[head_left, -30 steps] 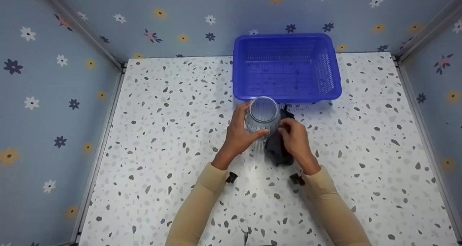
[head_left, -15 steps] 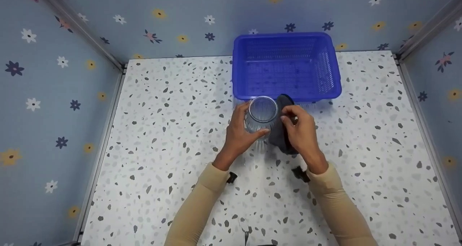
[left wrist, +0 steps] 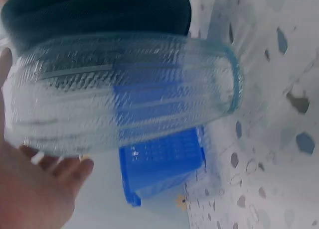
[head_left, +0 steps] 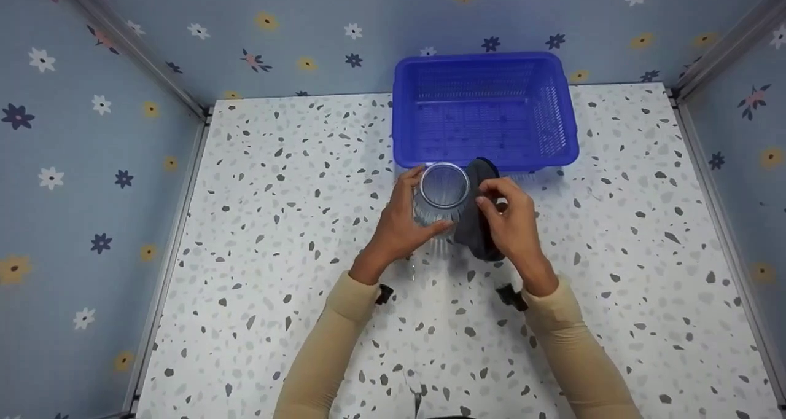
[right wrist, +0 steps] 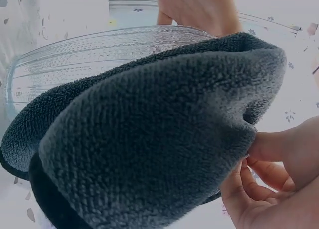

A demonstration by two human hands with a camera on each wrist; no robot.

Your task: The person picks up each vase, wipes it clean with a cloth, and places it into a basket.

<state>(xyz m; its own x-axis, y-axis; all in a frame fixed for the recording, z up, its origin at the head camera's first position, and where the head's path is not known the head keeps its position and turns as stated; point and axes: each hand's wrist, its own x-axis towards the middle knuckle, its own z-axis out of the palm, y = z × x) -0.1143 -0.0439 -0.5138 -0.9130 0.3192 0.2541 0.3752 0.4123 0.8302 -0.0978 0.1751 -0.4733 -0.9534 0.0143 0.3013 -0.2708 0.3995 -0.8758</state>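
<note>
Ribbed glass vase (head_left: 441, 193) stands just in front of the blue plastic basket (head_left: 485, 109), which sits against the back edge of the speckled worktop (head_left: 258, 222), right of centre. Compared with a second ago, the vase and both hands have shifted slightly toward the basket. The dark grey cloth (head_left: 478, 222), which lay lower on the worktop then, is now raised and pressed against the vase's right side, its top reaching the basket's front rim. Left hand (head_left: 398, 222) wraps its fingers around the vase's left side, as before. Right hand (head_left: 514, 225) pinches the cloth between thumb and fingers, higher than earlier.
</note>
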